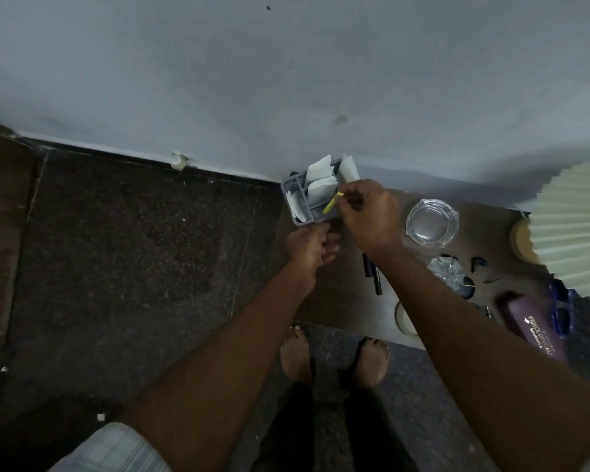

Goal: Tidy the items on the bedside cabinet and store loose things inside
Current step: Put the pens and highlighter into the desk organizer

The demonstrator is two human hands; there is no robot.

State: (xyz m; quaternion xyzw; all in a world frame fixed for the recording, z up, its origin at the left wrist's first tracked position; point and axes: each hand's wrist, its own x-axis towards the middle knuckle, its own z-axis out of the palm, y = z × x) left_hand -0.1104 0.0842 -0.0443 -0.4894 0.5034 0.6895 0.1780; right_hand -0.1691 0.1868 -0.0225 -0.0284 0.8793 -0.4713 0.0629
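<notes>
Head view suggests an early stage: the right hand pinches a yellow stick over the grey organiser at the surface's far-left corner, the left hand curls beside it, grip unclear, while pens, ashtray and case lie loose rightward.

Seen from my remote screen: a matt brown, wood-look table carries a grey moulded-plastic tray stuffed with white paper slips. There is also a smooth yellow stick, seemingly plastic, and a clear, glossy glass ashtray. I also see crinkled transparent wrap, a shiny maroon case with gilt lettering, and translucent blue plastic glasses. The lampshade is pleated cream; I cannot tell whether it is paper or cloth. The floor is dark speckled stone and the wall flat matt paint.
</notes>
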